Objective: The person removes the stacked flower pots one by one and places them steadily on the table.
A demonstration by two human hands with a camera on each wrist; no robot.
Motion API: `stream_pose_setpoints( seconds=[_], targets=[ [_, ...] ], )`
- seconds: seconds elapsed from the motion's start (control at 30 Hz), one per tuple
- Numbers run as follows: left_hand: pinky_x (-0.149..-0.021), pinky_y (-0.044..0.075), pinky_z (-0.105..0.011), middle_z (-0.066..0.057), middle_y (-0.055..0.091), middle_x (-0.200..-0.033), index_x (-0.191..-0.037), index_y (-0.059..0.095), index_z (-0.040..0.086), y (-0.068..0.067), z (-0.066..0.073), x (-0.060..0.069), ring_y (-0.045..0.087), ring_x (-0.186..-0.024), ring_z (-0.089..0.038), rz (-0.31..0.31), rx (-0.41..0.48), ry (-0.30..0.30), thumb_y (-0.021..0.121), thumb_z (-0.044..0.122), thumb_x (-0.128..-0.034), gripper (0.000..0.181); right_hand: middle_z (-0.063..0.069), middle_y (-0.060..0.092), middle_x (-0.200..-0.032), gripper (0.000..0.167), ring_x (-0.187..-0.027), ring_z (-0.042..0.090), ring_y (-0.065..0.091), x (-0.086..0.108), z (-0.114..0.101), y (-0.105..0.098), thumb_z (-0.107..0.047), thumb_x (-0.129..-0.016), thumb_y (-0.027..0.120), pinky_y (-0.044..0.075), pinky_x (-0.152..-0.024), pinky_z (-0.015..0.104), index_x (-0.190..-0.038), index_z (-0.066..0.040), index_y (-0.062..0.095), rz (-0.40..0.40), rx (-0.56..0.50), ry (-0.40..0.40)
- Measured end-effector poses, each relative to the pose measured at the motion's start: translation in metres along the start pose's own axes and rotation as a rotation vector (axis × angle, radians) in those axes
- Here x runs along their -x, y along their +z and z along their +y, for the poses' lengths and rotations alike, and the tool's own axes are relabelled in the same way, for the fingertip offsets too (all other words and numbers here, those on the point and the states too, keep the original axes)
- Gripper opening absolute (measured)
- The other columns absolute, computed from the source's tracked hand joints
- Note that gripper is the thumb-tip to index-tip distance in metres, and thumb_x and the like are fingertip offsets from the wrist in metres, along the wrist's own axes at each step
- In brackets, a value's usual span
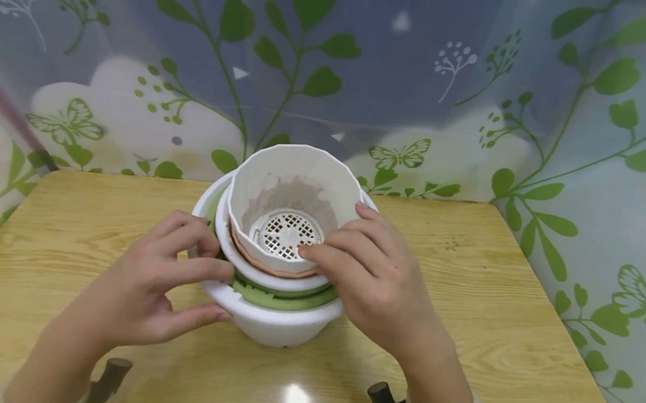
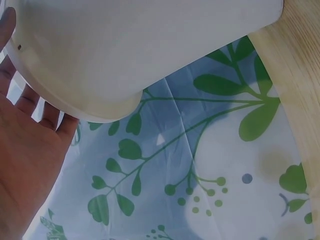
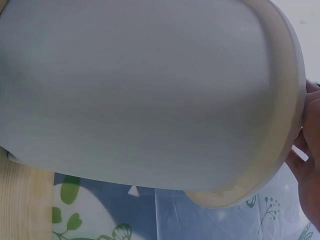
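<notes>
Left hand (image 1: 166,278) bent round left rim of outermost white pot (image 1: 284,330), thumb outside, fingertips at green pot (image 1: 286,301) inside it. Nested stack at middle of wooden table (image 1: 491,303): middle white pot (image 1: 278,283), brownish pot and innermost white pot (image 1: 309,162), mesh base showing. Right hand (image 1: 380,275) grips innermost pot's right rim, index finger reaching inside; thumb hidden.
</notes>
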State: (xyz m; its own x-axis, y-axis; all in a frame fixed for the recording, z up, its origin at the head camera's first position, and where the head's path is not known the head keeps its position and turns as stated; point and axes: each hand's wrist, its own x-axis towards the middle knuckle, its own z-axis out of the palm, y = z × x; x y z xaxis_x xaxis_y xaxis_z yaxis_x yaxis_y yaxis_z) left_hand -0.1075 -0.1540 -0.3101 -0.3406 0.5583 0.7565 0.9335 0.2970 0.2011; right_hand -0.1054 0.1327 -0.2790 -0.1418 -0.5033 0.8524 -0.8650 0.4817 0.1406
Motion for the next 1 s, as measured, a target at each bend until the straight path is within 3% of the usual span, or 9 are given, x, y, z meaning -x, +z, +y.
stream_pose_setpoints(
  seconds=[0.2,0.33,0.57,0.77,1.0],
  targets=[
    [-0.09,0.039,-0.026,-0.002,0.058,-0.097,-0.094,0.07,0.014,0.0008,0.0004,-0.001,0.049,-0.098,-0.025,0.0,-0.036,0.025,0.068,0.05,-0.0915,0.036,0.001,0.071,-0.088,0.014,-0.087,0.022,0.065,0.0046,0.0023,0.0028,-0.015,-0.098,0.062,0.05,-0.103,0.047,-0.098,-0.009,0.075,0.033,-0.01,0.005],
    [-0.093,0.038,-0.025,-0.002,0.058,-0.098,-0.094,0.069,0.014,-0.0004,0.0004,0.0004,0.048,-0.098,-0.025,-0.009,-0.043,0.004,0.067,0.051,-0.0916,0.038,0.002,0.071,-0.088,0.014,-0.087,0.023,0.064,0.0052,0.0038,0.003,-0.014,-0.098,0.062,0.05,-0.104,0.048,-0.098,-0.008,0.075,0.055,-0.013,0.005],
    [-0.09,0.037,-0.024,0.0,0.057,-0.1,-0.096,0.07,0.017,-0.0033,0.0017,0.0015,0.046,-0.099,-0.021,-0.04,-0.017,-0.055,0.07,0.052,-0.0884,0.036,0.007,0.069,-0.088,0.015,-0.088,0.029,0.064,0.0036,0.0062,-0.0003,-0.014,-0.099,0.061,0.049,-0.104,0.052,-0.093,-0.006,0.074,0.193,-0.053,0.037],
    [-0.087,0.037,-0.025,0.001,0.057,-0.1,-0.095,0.07,0.017,-0.003,0.0021,0.0006,0.046,-0.097,-0.02,-0.043,-0.019,-0.061,0.068,0.053,-0.0902,0.036,0.008,0.07,-0.084,0.015,-0.087,0.031,0.064,0.0032,0.0086,-0.0029,-0.013,-0.096,0.066,0.049,-0.102,0.056,-0.087,-0.004,0.074,0.306,-0.068,0.04],
    [-0.089,0.037,-0.024,0.001,0.058,-0.1,-0.095,0.07,0.017,-0.0017,0.0019,0.001,0.047,-0.099,-0.019,-0.04,-0.008,-0.066,0.068,0.053,-0.0898,0.036,0.008,0.07,-0.083,0.016,-0.087,0.032,0.064,0.0045,0.0095,-0.004,-0.013,-0.096,0.065,0.049,-0.102,0.056,-0.087,-0.003,0.073,0.317,-0.088,0.042]
  ],
)
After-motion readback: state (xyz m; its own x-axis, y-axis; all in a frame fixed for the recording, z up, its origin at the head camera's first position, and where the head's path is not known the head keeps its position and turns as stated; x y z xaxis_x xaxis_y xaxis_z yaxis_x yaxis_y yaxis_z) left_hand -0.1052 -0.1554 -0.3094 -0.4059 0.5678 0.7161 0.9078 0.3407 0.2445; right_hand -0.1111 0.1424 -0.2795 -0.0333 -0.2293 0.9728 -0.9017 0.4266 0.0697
